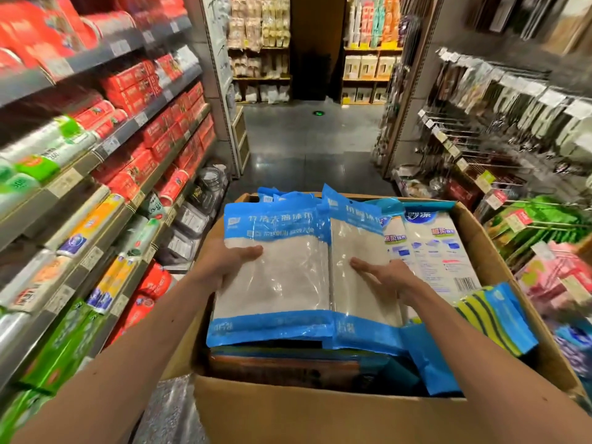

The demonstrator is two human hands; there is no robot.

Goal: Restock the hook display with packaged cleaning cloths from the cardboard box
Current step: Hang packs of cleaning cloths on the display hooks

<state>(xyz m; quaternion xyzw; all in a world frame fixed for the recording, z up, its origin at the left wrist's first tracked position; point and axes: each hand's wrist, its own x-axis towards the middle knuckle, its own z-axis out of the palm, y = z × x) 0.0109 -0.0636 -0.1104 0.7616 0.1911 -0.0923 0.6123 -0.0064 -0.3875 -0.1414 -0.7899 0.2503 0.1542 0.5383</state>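
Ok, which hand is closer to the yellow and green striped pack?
Right. The right hand lies flat on the middle cloth pack, just left of the striped pack; the left hand grips the left cloth pack, farther away.

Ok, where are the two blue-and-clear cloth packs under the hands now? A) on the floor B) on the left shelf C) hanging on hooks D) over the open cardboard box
D: the left pack and right pack are over the open cardboard box, left hand gripping one's edge, right hand flat on the other.
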